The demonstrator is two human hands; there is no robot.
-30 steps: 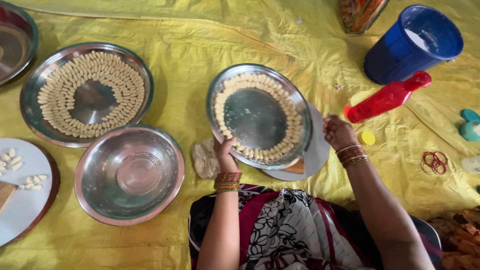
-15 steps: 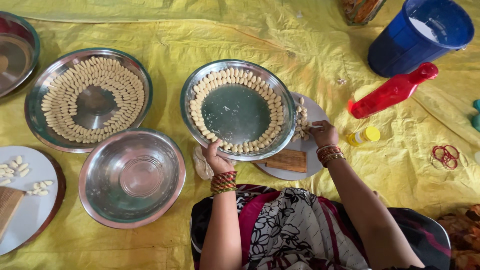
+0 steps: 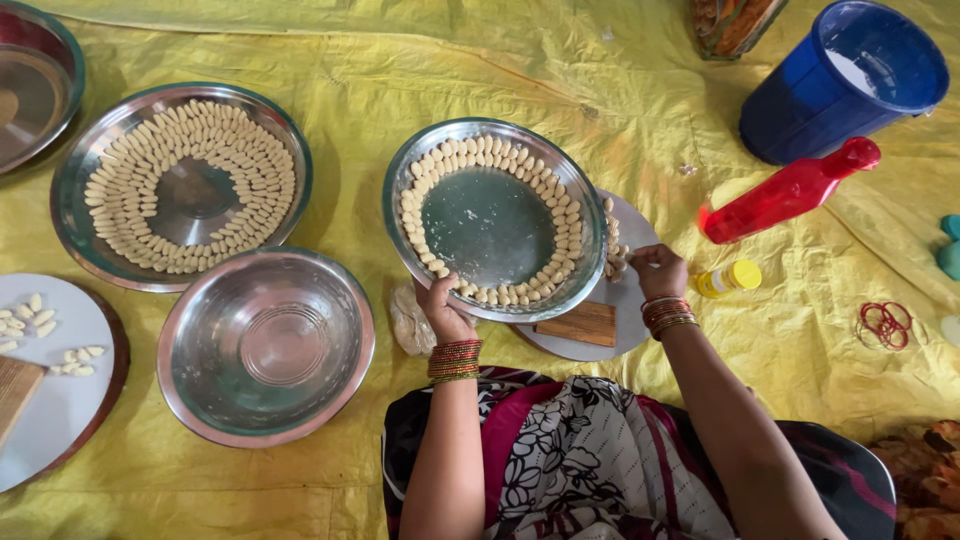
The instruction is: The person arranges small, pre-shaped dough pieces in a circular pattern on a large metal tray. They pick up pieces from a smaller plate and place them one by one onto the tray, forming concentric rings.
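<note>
Here, seen from above, a person seated on a yellow sheet (image 3: pixel 600 90) grips the near rim of a round steel plate (image 3: pixel 490 225) with the left hand (image 3: pixel 445 310), thumb over the edge and fingers hidden beneath it. The plate sits just beyond that hand, tipped slightly, overlapping a flat round board (image 3: pixel 625 300) to its right. Small pale dough pieces (image 3: pixel 480 155) ring the plate's rim in rows, each with its long axis pointing roughly toward the bare centre.

The right hand (image 3: pixel 658 270) rests at the plate's right edge over the board, fingers drawn together around a few loose dough pieces (image 3: pixel 612 250); whether it actually pinches one cannot be told. A wooden block (image 3: pixel 578 323) lies on the board beneath the plate.

To the left stand an empty steel bowl (image 3: pixel 265 345) and a second plate (image 3: pixel 180 185) filled with dough rows. A red bottle (image 3: pixel 790 190) lies on its side near a blue bucket (image 3: pixel 845 85).
</note>
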